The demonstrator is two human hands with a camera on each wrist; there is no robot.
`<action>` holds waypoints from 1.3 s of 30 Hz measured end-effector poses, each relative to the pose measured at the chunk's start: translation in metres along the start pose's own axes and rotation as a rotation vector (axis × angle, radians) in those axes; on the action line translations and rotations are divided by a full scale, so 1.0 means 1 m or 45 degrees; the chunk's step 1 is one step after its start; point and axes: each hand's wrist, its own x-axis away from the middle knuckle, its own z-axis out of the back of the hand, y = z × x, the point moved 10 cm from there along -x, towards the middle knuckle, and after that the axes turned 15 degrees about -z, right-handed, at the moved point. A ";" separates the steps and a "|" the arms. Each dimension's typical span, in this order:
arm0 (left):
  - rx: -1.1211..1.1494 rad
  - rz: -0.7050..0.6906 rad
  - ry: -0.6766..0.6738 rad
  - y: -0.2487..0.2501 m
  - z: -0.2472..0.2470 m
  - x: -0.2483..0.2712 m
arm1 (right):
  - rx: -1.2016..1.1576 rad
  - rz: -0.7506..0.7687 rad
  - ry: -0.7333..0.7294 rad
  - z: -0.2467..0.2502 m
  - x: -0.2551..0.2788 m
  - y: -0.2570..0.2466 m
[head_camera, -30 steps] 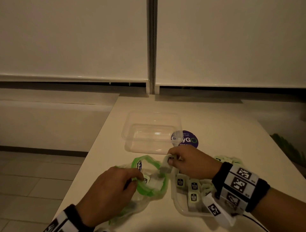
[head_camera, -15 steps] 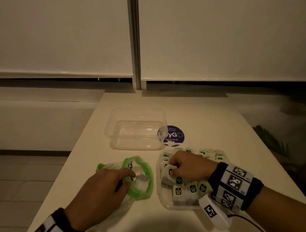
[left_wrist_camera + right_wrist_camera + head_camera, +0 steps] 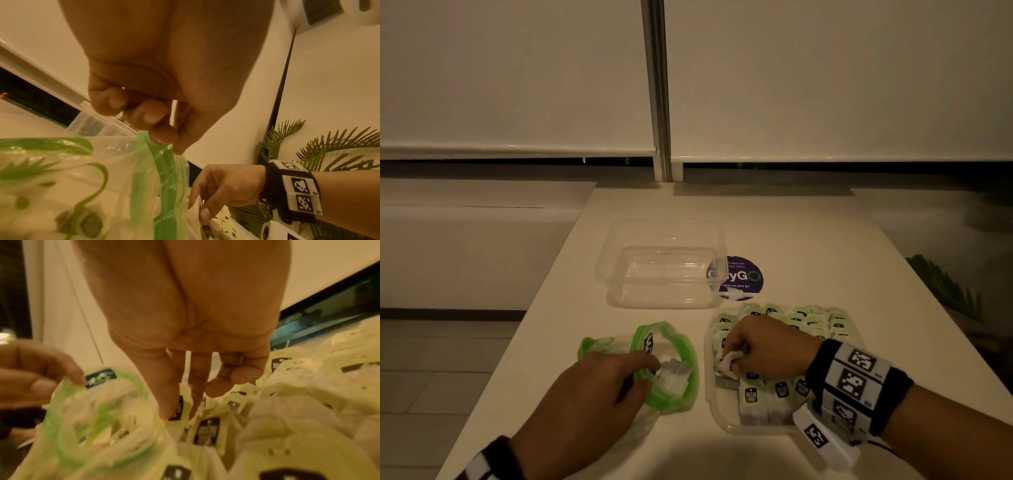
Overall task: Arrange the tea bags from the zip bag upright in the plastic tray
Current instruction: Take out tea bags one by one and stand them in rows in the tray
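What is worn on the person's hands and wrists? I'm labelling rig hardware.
Both hands are bare. The right hand has a black wristband carrying white square tiles with black coded markers, plus a white tagged block and a thin dark cable beneath. The left hand shows a similar black band, mostly out of frame.

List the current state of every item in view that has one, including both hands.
Zip bag: open, a few tea bags inside.
Left hand: pinches the bag's green rim.
Right hand: pinches a tea bag over the tray.
Plastic tray: mostly filled with upright tea bags.
Clear container: empty, lidless.
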 end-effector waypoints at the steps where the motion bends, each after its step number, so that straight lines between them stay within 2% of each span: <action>1: -0.002 -0.005 0.004 0.001 0.000 -0.001 | 0.026 0.015 0.013 -0.004 -0.002 -0.001; 8: -0.035 -0.033 0.000 0.006 0.000 -0.002 | 0.109 0.043 0.165 0.000 0.000 -0.009; 12: -0.044 -0.031 -0.005 0.006 0.001 -0.002 | 0.050 0.046 0.030 0.000 0.003 -0.008; 19: -0.026 -0.002 -0.025 0.002 -0.001 -0.001 | 0.171 0.063 -0.156 -0.014 0.005 -0.012; 27: -0.045 -0.030 -0.010 0.005 0.000 -0.003 | 0.366 0.097 0.205 -0.002 -0.001 -0.021; 32: -0.038 -0.038 0.001 0.007 0.002 -0.004 | 0.426 0.029 0.249 0.003 0.001 -0.022; 35: -0.046 -0.039 -0.020 0.006 0.002 -0.002 | 0.358 0.028 0.314 0.015 0.009 -0.029; 39: -0.012 -0.026 -0.033 0.006 0.003 0.000 | 0.189 0.169 0.294 0.019 0.025 -0.062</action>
